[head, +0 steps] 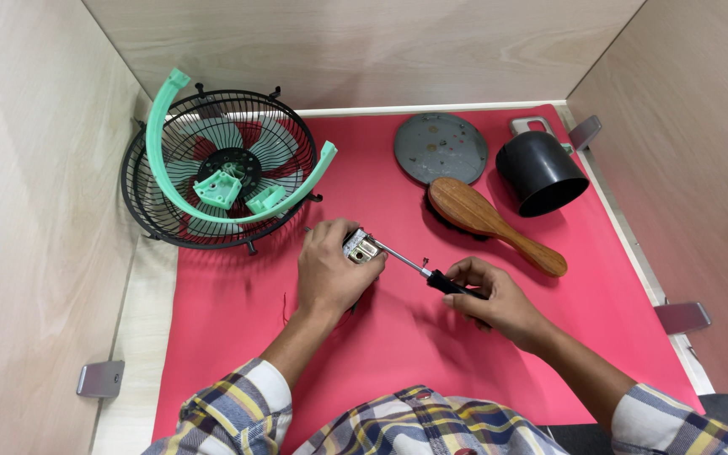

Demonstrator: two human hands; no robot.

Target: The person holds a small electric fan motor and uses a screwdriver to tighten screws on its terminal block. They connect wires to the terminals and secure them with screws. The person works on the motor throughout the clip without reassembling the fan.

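Bright red mat covers the middle. Upper left there's a black wire fan grille over red blades, with a mint green bracket. Upper right: grey disc, brown wooden brush, black cup. Bottom: blue-yellow-white plaid sleeves.

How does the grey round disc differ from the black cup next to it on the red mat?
The grey disc lies flat and thin; the black cup is tall and tipped toward the camera, its dark hollow showing. The disc is pale grey and speckled; the cup is plain glossy black. Both rest untouched on the red mat, beyond the wooden brush.
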